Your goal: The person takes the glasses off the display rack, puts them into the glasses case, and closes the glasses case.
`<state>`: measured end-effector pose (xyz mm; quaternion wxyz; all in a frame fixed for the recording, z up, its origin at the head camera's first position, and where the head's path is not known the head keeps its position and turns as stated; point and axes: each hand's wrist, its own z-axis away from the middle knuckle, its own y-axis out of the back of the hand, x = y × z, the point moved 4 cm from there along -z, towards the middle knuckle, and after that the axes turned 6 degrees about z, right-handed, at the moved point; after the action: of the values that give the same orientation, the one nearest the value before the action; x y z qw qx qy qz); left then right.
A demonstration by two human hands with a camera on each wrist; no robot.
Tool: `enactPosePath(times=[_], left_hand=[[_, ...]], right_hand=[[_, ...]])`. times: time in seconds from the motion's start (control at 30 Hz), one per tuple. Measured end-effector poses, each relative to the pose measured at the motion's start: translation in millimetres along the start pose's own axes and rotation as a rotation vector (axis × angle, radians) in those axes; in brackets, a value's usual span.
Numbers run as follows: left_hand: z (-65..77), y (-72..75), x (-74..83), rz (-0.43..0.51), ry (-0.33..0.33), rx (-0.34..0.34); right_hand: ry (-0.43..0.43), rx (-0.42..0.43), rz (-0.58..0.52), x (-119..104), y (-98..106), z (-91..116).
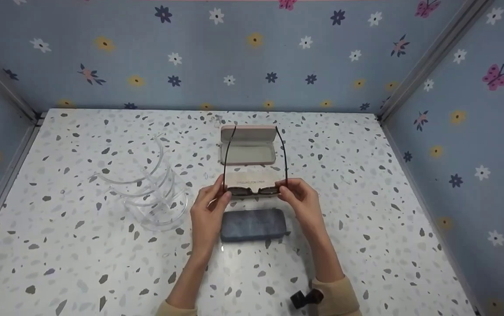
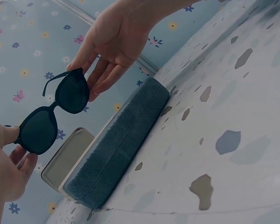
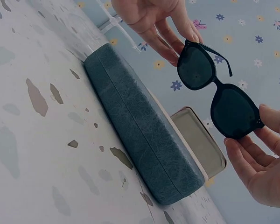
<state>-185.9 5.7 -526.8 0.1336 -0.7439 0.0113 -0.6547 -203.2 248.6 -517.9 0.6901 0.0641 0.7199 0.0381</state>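
A pair of dark sunglasses (image 1: pixel 239 191) is held up over the table, its temples unfolded and pointing toward the back wall. My left hand (image 1: pixel 207 215) pinches one end of the frame between thumb and fingers. At the other end, my right hand (image 1: pixel 308 206) grips the frame near the hinge. Both dark lenses (image 2: pixel 39 128) face back toward the wrists in the wrist views. Below the hands lies a closed blue glasses case (image 1: pixel 254 224). Beyond it is a cream item (image 1: pixel 252 179) with small print, partly hidden by the sunglasses.
An open glasses case (image 1: pixel 248 154) with a pale lining stands farther back, its lid raised. To the left is a clear plastic tiered stand (image 1: pixel 160 197). A small black object (image 1: pixel 307 298) is at the right sleeve. Flower-patterned walls (image 1: pixel 252 57) enclose the speckled table (image 1: pixel 81 263).
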Motion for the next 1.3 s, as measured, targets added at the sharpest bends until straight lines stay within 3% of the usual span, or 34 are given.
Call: enactPosePath(times=[1.3], left_hand=[[-2.4,1.8,-2.3,0.005,0.020,-0.051]], right_hand=[[0.060,0.044,-0.015,-0.6,-3.3,-2.6]])
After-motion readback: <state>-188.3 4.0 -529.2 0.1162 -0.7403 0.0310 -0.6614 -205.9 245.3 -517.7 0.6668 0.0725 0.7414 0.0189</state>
